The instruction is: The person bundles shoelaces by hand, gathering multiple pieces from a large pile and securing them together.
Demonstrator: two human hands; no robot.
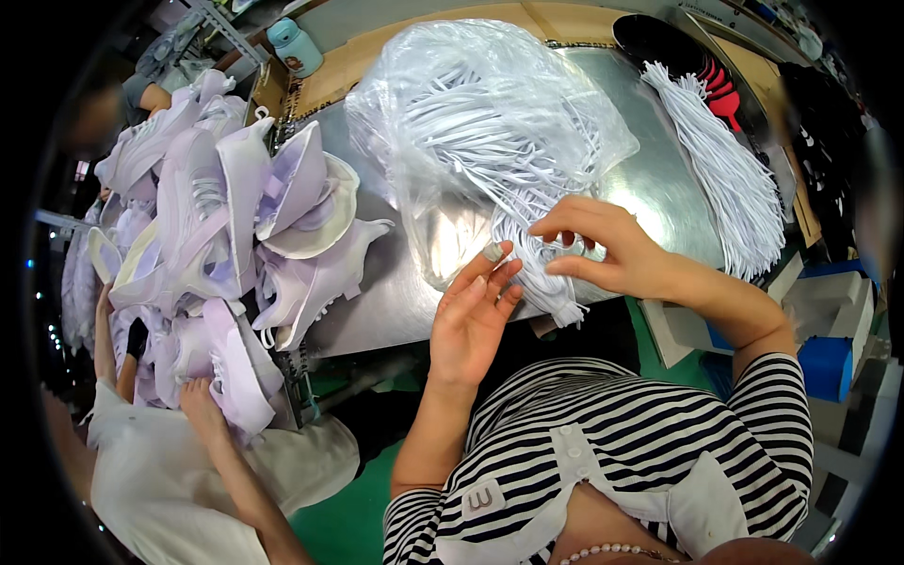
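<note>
In front of me a bundle of white shoelaces (490, 141) spills from a clear plastic bag (386, 104) toward the table's near edge. My left hand (476, 315) is raised palm up beside the loose lace ends, fingers loosely bent and apart, with nothing visible in it. A pale wrap (493, 252) covers one of its fingertips. Over the right side of the same laces hovers my right hand (607, 247), its fingers curved and the thumb apart. No lace shows in its grip. The bag's plastic partly veils the bundle.
A big pile of pale lilac shoe uppers (193, 202) stands at the left, where a co-worker's hand (200, 400) touches one. Another bundle of white laces (720, 169) lies at the right of the metal table (367, 320). A blue bottle (295, 49) and red-handled tools (723, 99) sit farther back.
</note>
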